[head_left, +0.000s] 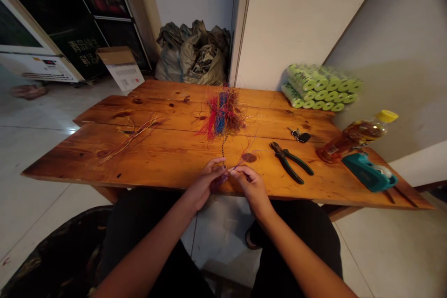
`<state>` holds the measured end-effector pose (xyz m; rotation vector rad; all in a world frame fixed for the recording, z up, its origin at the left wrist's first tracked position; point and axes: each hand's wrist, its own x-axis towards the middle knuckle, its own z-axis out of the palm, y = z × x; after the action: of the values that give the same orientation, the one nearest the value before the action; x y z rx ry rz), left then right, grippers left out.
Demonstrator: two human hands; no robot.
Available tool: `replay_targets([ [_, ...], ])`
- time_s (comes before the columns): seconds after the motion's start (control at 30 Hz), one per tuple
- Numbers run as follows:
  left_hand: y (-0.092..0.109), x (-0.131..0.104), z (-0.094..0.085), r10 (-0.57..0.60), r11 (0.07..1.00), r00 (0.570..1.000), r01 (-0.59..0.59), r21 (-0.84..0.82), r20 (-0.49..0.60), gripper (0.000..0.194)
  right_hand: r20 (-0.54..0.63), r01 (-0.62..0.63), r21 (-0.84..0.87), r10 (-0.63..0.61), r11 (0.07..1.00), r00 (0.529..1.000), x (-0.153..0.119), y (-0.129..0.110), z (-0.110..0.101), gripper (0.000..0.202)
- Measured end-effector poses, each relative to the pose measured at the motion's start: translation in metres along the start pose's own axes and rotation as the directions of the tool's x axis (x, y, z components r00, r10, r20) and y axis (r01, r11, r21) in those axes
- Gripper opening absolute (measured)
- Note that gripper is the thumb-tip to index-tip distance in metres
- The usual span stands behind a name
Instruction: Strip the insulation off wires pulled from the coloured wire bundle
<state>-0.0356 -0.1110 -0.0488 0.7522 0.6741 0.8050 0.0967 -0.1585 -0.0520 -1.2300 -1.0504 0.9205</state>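
Note:
At the table's front edge, my left hand [209, 179] is closed on the near end of a dark speckled cord [223, 149]. That cord runs back to a bushy bundle of red, blue and yellow threads [223, 114]. Close beside it, my right hand [249, 184] pinches thin threads [244, 154], whose loose ends fan out over the wood. The fingertips of both hands nearly meet. Some purple strands show below the left fingers; their exact hold is too small to tell.
The wooden table [167, 149] bears loose strands [132, 137], green-handled pliers [291, 162], keys [299, 135], a bottle [352, 137], a tape dispenser [368, 172] and packed rolls [319, 87]. A black-lined bin [59, 251] stands at lower left.

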Motion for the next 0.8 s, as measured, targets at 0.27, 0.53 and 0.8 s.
replay_targets([
  [0.27,0.013,0.003,-0.004,0.103,0.916,0.984,-0.151,0.373,0.147,0.029,-0.012,0.046,0.003,-0.046,0.999,0.999,0.001,0.004,-0.004,0.009],
  [0.53,0.006,0.001,-0.006,0.537,0.431,0.827,-0.438,0.789,0.165,0.009,-0.039,0.04,0.0,-0.04,0.999,0.998,0.001,0.0,-0.002,0.01],
  [0.8,0.006,-0.009,-0.005,0.562,0.05,0.789,-0.331,0.942,0.247,0.024,-0.048,0.118,-0.022,-0.119,0.993,0.992,0.002,-0.001,-0.005,0.008],
])
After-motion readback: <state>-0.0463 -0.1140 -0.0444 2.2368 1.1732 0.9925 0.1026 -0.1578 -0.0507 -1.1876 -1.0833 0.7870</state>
